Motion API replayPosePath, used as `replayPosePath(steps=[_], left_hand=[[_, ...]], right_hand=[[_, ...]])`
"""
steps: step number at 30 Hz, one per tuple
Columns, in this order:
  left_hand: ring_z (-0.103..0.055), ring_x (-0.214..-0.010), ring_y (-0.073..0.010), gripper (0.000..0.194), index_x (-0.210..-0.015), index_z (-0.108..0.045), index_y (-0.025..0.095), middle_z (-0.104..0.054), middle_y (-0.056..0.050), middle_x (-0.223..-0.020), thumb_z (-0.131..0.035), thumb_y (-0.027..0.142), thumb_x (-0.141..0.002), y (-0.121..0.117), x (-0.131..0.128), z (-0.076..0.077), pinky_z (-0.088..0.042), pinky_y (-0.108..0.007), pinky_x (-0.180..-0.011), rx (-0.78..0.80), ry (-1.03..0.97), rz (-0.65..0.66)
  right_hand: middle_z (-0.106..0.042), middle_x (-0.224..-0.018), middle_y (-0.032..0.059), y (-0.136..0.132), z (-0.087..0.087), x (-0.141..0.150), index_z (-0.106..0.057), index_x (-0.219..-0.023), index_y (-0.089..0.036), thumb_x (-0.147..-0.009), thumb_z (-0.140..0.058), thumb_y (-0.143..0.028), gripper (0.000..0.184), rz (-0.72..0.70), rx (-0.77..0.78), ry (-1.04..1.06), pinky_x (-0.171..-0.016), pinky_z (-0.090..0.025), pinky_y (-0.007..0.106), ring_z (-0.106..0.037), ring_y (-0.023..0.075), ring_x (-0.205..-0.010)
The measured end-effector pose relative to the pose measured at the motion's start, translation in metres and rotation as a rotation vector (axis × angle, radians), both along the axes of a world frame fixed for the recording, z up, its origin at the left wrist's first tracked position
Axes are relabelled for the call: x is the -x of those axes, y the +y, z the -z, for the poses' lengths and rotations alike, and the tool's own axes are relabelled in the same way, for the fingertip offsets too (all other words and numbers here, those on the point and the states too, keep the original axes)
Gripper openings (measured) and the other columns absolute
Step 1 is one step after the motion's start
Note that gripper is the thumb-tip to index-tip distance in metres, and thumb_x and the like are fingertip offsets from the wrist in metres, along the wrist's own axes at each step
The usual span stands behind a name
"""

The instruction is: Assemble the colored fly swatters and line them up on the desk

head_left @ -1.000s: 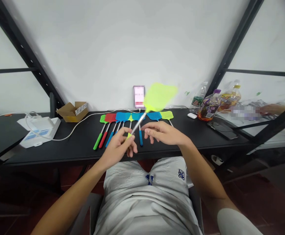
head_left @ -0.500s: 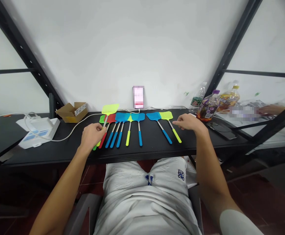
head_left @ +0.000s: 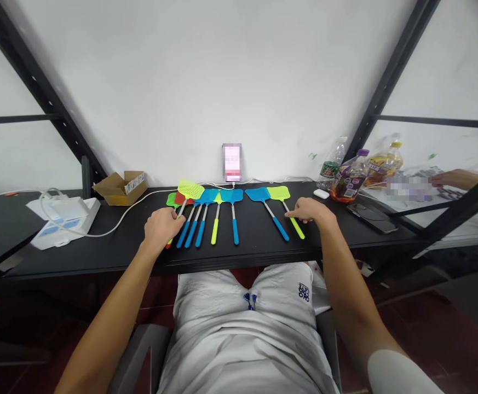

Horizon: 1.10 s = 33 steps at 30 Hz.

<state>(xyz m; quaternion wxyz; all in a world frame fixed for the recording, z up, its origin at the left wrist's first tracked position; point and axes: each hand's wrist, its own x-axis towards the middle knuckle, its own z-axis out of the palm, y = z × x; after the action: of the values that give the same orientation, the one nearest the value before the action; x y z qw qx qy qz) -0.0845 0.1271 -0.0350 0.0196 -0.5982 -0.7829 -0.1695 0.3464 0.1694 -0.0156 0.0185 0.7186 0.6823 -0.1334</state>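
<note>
My left hand (head_left: 161,227) is closed around the handle of a yellow-green fly swatter (head_left: 190,190). Its head tilts over a red fly swatter (head_left: 180,201), beside a green one (head_left: 171,200). To the right, several blue fly swatters (head_left: 234,196) and another yellow-green one (head_left: 214,232) lie in a row with overlapping heads. Across a gap, a blue fly swatter (head_left: 258,194) lies beside a yellow-green fly swatter (head_left: 278,192). My right hand (head_left: 310,210) has its fingers closed about the upper handle of this last one, which lies flat on the table.
A phone (head_left: 232,162) leans on the wall behind the black table (head_left: 259,254). An open cardboard box (head_left: 119,189) and a white device (head_left: 66,219) stand left. Bottles (head_left: 349,178), a white case (head_left: 321,193) and a dark phone (head_left: 370,218) are right. Another person's hand (head_left: 454,178) shows beyond the frame.
My left hand has moved right, lowering and turning the yellow-green fly swatter. My right hand has moved left and down onto the other yellow-green swatter's handle, uncovering the white case.
</note>
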Motion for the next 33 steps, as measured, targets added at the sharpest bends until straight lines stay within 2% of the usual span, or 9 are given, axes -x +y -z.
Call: replayPosePath(steps=[8,15,22,25,28,33], left_hand=[[-0.066,-0.099,-0.0404,0.027,-0.087,-0.070,0.021,-0.073,-0.016,-0.103,-0.057,0.043,-0.078,0.002,-0.002,0.006,-0.050,-0.044,-0.077,-0.006,-0.014,0.026],[-0.067,-0.098,-0.0380,0.028,-0.086,-0.069,0.021,-0.073,-0.016,-0.103,-0.058,0.046,-0.078,0.002,0.000,0.009,-0.051,-0.041,-0.075,-0.023,0.008,0.041],[-0.066,-0.099,-0.0399,0.032,-0.085,-0.068,0.022,-0.072,-0.016,-0.103,-0.054,0.050,-0.080,0.002,0.001,0.010,-0.050,-0.044,-0.077,-0.001,0.033,0.042],[-0.066,-0.099,-0.0396,0.033,-0.084,-0.068,0.022,-0.072,-0.016,-0.102,-0.054,0.051,-0.081,0.001,0.001,0.009,-0.051,-0.043,-0.076,0.002,0.042,0.042],[-0.066,-0.099,-0.0397,0.034,-0.083,-0.068,0.022,-0.072,-0.016,-0.103,-0.053,0.052,-0.082,0.000,0.000,0.008,-0.050,-0.043,-0.075,-0.002,0.040,0.046],[-0.065,-0.099,-0.0404,0.036,-0.082,-0.068,0.021,-0.071,-0.017,-0.103,-0.050,0.052,-0.086,-0.003,-0.001,0.007,-0.050,-0.043,-0.075,-0.042,0.034,0.053]], right_hand=[[-0.069,-0.066,0.0090,0.001,0.000,0.003,-0.064,-0.063,-0.016,-0.082,-0.066,-0.052,0.041,-0.032,-0.013,0.012,-0.060,-0.045,0.028,-0.063,0.0171,-0.057],[-0.070,-0.066,0.0094,0.000,-0.001,0.004,-0.066,-0.064,-0.015,-0.081,-0.066,-0.053,0.042,-0.032,-0.019,-0.006,-0.061,-0.046,0.027,-0.066,0.0186,-0.061],[-0.071,-0.070,0.0122,-0.002,-0.002,0.004,-0.069,-0.065,-0.013,-0.078,-0.062,-0.036,0.026,-0.053,-0.031,-0.048,-0.061,-0.045,0.027,-0.068,0.0210,-0.068],[-0.072,-0.073,0.0136,-0.003,-0.004,0.002,-0.070,-0.066,-0.014,-0.078,-0.059,-0.034,0.026,-0.041,-0.050,-0.077,-0.062,-0.045,0.029,-0.068,0.0234,-0.072],[-0.073,-0.077,0.0155,-0.005,-0.006,0.001,-0.073,-0.071,-0.013,-0.078,-0.057,-0.035,0.027,0.001,-0.088,-0.073,-0.065,-0.046,0.030,-0.069,0.0251,-0.078],[-0.073,-0.099,0.0185,-0.013,-0.012,-0.003,-0.075,-0.090,-0.014,-0.080,-0.055,-0.036,0.031,0.069,-0.247,-0.073,-0.070,-0.047,0.032,-0.069,0.0303,-0.093]])
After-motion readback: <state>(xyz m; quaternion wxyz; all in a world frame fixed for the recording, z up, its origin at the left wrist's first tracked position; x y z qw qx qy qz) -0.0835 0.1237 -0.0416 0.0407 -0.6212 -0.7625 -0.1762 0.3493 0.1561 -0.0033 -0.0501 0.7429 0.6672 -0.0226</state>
